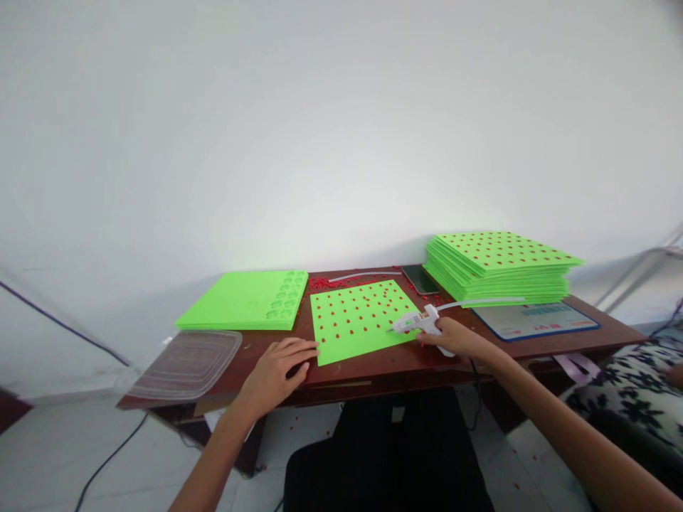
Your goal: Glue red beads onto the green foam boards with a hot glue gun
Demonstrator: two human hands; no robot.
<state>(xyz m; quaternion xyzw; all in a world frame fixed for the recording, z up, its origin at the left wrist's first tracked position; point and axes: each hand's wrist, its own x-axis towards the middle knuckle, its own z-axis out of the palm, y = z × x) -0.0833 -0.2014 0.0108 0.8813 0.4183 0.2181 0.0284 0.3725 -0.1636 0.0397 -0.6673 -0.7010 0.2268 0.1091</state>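
A bright green sheet [341, 348] dotted with rows of small red pieces lies on the brown table [384, 361] in front of me. My right hand [453, 337] is wrapped round a white glue gun [421, 321], whose tip points left, over the sheet's lower right part. A long pale glue stick [480, 302] sticks out of the gun's back. At the sheet's lower left edge, my left hand [280, 366] rests with its fingers apart, the fingertips touching the sheet's edge. Loose red pieces [320, 283] are heaped behind the sheet.
Plain green sheets [229, 299] are stacked at the left, behind a clear plastic lid [186, 364]. A tall stack of dotted green sheets [496, 274] stands at the right, near a phone [420, 279] and a blue-edged mat [533, 323]. Patterned fabric [634, 398] shows at far right.
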